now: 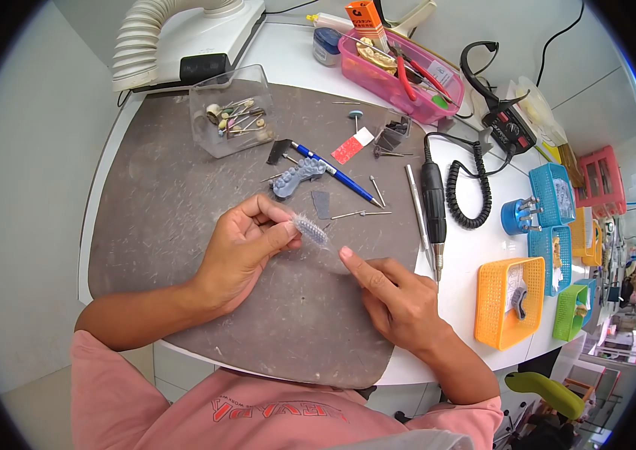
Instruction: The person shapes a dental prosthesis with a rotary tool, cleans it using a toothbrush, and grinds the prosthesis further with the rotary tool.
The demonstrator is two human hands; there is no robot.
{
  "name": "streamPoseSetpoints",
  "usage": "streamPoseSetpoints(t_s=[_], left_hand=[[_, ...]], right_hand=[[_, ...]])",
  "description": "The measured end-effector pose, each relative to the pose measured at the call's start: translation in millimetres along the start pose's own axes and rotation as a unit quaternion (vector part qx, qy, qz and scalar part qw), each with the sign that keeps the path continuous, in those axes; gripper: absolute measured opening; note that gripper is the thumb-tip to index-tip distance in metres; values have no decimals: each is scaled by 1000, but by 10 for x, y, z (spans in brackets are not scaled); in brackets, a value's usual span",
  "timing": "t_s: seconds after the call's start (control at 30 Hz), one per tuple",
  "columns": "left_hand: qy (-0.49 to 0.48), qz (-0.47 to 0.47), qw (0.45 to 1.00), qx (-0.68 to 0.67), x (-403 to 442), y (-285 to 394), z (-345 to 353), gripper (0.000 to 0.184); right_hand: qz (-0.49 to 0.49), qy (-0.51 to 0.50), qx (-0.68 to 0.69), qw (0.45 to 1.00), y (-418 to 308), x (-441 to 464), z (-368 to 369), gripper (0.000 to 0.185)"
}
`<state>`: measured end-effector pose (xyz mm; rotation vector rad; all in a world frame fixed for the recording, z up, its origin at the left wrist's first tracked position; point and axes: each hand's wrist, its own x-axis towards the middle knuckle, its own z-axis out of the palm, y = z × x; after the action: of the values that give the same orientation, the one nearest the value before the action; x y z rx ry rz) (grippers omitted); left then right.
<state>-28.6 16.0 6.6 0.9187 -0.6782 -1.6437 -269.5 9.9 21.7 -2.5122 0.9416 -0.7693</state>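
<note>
My left hand (247,244) pinches one end of a small translucent piece with a bristly, bumpy surface (311,231), held over the brown mat (273,322). To the right of that piece is my right hand (400,296), its index finger stretched toward the piece with a gap between; its other fingers are curled, and nothing shows in them. Beyond my left hand lies a grey-blue dental model (298,178) beside a blue pen-like tool (340,176). A small grey sheet (321,205) and thin metal burs (361,214) rest near it.
A clear box of burs (234,120) stands at the back left, a pink tray of tools (400,75) at the back. On the right are a black handpiece (433,202) with coiled cord, a blue bur holder (518,217) and an orange basket (509,300).
</note>
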Motion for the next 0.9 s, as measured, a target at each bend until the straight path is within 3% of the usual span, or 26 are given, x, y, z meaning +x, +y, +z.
streamPoseSetpoints(t_s=[0.23, 0.63, 0.73, 0.8, 0.9], left_hand=[[-15, -8, 999, 32, -9, 15, 7, 16], [-3, -1, 1000, -4, 0, -12, -4, 12], [1, -19, 999, 28, -15, 41, 38, 16], [1, -17, 999, 29, -3, 26, 24, 15], [-2, -10, 999, 31, 6, 12, 7, 12]], right_hand=[[-8, 7, -1, 1000, 14, -4, 2, 65], [-77, 141, 26, 987, 31, -23, 1, 64], [-64, 120, 20, 990, 36, -30, 13, 64], [13, 11, -6, 1000, 34, -12, 35, 65], [16, -6, -22, 1000, 36, -11, 24, 65]])
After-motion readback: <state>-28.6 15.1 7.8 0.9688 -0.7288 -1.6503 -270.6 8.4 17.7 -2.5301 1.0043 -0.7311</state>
